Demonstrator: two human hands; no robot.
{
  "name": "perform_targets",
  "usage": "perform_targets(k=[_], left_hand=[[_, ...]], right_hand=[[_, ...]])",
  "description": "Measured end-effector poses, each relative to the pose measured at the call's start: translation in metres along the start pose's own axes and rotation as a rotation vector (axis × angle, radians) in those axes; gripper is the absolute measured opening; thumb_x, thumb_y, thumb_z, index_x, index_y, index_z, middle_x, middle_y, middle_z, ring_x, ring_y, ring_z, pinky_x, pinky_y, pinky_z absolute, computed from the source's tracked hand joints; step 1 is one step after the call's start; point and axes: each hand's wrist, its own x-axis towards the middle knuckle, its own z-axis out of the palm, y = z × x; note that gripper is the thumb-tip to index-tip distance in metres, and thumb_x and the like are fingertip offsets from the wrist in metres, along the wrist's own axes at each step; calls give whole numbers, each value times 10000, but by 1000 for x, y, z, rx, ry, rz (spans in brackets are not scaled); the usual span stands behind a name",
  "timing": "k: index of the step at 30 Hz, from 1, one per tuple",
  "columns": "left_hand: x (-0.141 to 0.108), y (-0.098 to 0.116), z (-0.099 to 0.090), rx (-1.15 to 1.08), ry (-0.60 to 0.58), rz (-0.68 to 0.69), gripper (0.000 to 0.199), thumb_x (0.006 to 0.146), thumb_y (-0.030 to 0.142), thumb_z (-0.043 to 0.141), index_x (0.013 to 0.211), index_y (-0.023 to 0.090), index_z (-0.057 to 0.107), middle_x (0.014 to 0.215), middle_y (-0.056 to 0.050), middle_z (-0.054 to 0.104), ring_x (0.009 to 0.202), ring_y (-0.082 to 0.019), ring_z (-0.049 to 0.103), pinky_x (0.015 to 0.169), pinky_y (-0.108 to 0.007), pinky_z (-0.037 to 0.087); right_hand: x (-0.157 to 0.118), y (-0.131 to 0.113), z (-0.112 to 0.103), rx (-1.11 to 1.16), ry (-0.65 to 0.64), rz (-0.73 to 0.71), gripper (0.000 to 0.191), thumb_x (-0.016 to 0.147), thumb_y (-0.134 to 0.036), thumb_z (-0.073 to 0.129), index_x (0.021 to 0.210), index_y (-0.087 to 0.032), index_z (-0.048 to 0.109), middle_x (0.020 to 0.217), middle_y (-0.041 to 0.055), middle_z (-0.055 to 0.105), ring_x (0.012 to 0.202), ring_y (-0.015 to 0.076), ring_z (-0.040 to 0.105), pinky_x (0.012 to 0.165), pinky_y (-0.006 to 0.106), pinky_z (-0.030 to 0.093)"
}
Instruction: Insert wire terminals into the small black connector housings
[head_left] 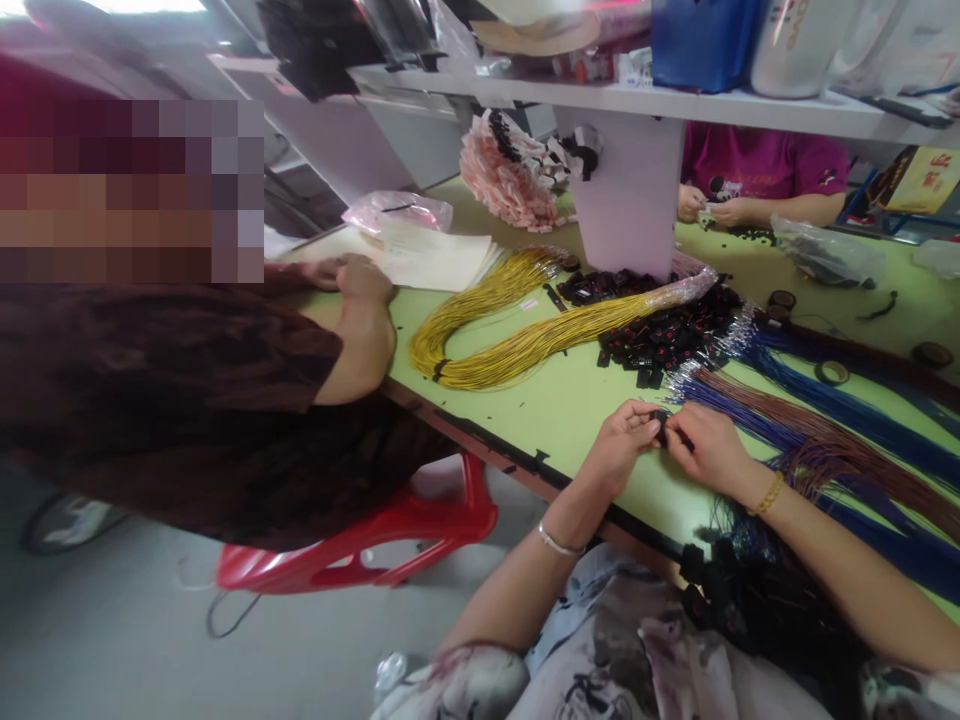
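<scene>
A co-worker's arm (360, 330) rests along the left edge of the green table (570, 400), the hand on a stack of papers (439, 255) near the far left corner. The yellow wire bundle (517, 330) lies looped at mid-table, its bend toward the near edge, within reach of both seats. Beyond it a pile of black connectors (660, 335) sits close to the working hands, plausibly as a supply. Near the near edge, the left hand (619, 445) and right hand (709, 450) meet, fingers curled and pinched together on a small black connector (661, 428) held just above the tabletop. Blue and brown wires (825, 430) fan toward the right edge, their stripped ends pointing at the hands.
</scene>
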Motion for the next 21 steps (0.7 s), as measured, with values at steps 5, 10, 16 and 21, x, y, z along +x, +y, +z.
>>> perform_targets(k=[5, 10, 16, 21], left_hand=[[1, -6, 2, -32, 34, -8, 349, 617, 247, 781, 894, 136, 601, 725, 4, 609, 598, -65, 539, 610, -209, 425], [-4, -14, 3, 21, 30, -27, 303, 623, 208, 764, 872, 135, 608, 691, 0, 599, 594, -78, 531, 582, -214, 412], [-1, -10, 10, -22, 6, -45, 270, 660, 216, 731, 890, 143, 608, 773, -27, 617, 672, -98, 565, 621, -225, 439], [15, -13, 21, -73, -2, -66, 258, 661, 185, 712, 897, 146, 616, 793, -22, 598, 705, -98, 569, 653, -224, 458]], right_hand=[[-5, 3, 5, 71, 0, 51, 102, 815, -149, 477, 738, -174, 538, 672, 21, 546, 608, 131, 475, 583, 244, 341], [-7, 6, 1, 145, -72, 131, 119, 806, -164, 484, 697, -177, 529, 636, 4, 537, 560, 118, 446, 547, 238, 317], [-9, 60, -25, -105, -91, 419, 112, 821, -242, 526, 867, -180, 607, 813, 46, 617, 675, 148, 517, 610, 248, 340], [-15, 92, -31, -219, -226, 500, 118, 808, -240, 517, 800, -194, 625, 783, 44, 631, 683, 160, 525, 603, 250, 319]])
